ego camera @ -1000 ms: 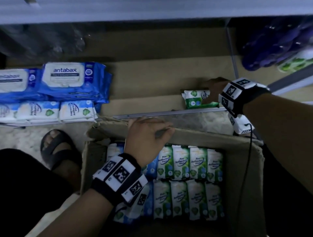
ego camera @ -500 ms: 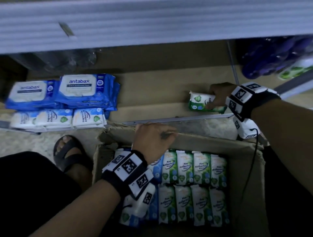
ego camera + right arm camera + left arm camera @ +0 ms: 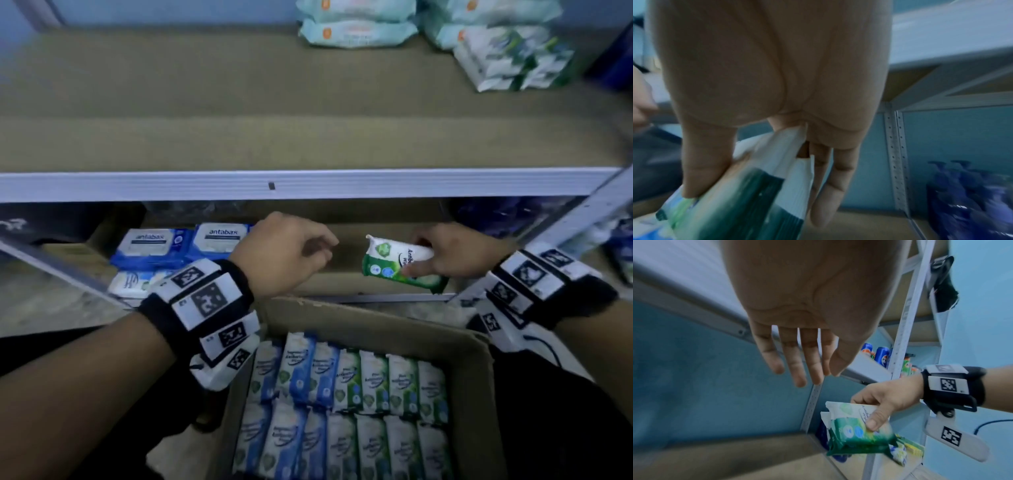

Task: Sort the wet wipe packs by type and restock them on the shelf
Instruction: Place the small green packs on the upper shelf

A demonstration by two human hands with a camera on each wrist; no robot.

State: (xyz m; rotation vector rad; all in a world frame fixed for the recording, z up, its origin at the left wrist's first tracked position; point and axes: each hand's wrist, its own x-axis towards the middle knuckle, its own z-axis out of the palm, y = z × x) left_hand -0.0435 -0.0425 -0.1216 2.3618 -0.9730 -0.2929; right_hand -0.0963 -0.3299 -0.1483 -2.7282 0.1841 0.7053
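The right hand [image 3: 455,255] pinches a green wet wipe pack [image 3: 399,265], thumb on its face and fingers behind, just above the front of the lower shelf [image 3: 346,260]. The left wrist view suggests 2 packs held together, though I cannot tell for sure. The pack's long axis runs left to right, its crimped end pointing toward the left hand [image 3: 286,255]. That hand hangs empty with fingers loosely spread, just left of the pack and apart from it, so the right hand is the nearer. Below both, the cardboard box [image 3: 479,383] holds upright rows of blue and green packs [image 3: 346,411].
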